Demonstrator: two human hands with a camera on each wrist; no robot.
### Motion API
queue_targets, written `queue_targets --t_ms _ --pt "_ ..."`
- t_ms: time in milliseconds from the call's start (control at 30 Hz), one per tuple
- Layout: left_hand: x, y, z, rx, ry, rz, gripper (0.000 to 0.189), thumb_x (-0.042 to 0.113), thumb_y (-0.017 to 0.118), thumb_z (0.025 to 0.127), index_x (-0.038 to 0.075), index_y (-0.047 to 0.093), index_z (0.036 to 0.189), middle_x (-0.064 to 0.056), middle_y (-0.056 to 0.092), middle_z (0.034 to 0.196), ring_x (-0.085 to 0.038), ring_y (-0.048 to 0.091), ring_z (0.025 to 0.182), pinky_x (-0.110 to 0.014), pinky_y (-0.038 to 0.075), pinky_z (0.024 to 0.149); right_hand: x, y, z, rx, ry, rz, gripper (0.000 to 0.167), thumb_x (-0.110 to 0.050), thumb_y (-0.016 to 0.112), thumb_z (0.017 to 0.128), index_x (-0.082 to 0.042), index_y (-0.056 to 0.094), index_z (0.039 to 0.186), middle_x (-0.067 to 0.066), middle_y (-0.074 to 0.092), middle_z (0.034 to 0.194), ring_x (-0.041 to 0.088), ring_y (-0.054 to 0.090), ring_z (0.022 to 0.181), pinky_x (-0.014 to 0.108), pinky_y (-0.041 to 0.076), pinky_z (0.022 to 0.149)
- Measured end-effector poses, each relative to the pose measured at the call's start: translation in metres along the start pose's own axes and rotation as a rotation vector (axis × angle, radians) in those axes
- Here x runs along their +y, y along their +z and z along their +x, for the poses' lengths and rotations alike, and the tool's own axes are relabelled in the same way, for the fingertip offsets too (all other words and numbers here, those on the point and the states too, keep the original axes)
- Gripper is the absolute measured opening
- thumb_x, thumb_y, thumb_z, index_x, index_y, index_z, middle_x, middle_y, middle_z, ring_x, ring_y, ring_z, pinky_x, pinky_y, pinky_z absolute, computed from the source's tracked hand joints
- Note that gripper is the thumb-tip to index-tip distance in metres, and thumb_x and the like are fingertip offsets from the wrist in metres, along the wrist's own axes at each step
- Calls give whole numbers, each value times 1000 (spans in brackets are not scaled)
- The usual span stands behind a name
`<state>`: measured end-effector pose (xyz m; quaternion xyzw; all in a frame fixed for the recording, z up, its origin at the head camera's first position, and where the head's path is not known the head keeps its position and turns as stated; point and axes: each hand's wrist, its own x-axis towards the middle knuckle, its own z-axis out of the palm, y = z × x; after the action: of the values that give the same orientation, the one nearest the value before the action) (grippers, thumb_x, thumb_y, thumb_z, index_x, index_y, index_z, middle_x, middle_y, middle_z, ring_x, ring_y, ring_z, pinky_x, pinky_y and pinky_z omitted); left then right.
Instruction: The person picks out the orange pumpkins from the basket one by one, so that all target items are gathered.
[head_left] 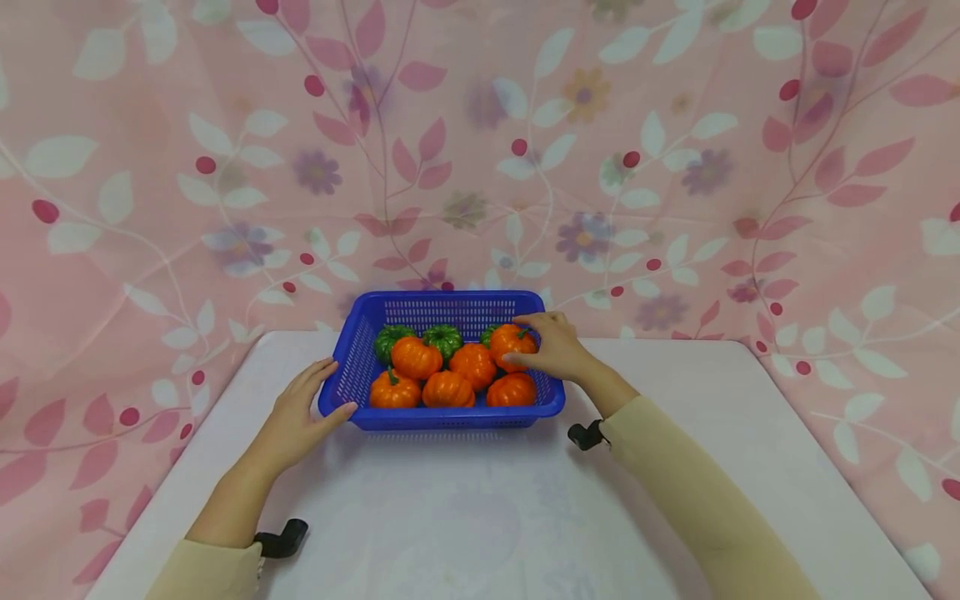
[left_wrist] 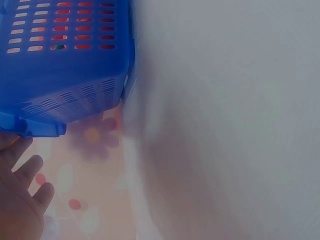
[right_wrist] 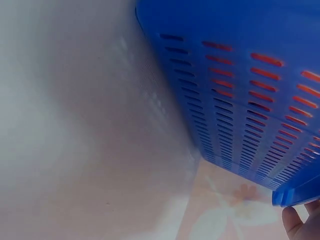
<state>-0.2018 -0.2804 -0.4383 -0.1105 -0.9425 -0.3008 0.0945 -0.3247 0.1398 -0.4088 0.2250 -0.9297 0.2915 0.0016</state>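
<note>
Cradle the pumpkin (head_left: 508, 342), held between the right hand (head_left: 558, 346)'s curled thumb and fingers, without squeezing; with the left hand (head_left: 300, 418)'s loosely spread, empty fingers, brace the basket (head_left: 442, 420) touching their tips.

the table (head_left: 465, 517) is covered in white. behind and beside it, pink cloth (head_left: 465, 50) is hung, printed with leaves (head_left: 62, 157) and flowers (head_left: 583, 238).

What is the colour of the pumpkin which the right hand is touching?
The pumpkin is bright orange; the head view shows it best.
</note>
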Motion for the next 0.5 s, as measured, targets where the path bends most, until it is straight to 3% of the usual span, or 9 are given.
queue_targets --t_ms 233,500 --pt "-1 -1 0 -9 -10 -5 83 48 68 93 3 35 154 -19 28 160 -45 24 146 -73 24 110 -2 1 4 -23 26 -16 82 -56 77 80 -15 52 147 11 51 145 36 28 135 61 32 106" --pt "0 0 -1 -5 -2 -6 82 49 67 93 2 35 153 -20 28 160 -45 24 145 -73 23 110 -4 -5 -1 3 45 66 78 -54 81 78 -19 56 142 11 47 144 34 30 134 62 40 105"
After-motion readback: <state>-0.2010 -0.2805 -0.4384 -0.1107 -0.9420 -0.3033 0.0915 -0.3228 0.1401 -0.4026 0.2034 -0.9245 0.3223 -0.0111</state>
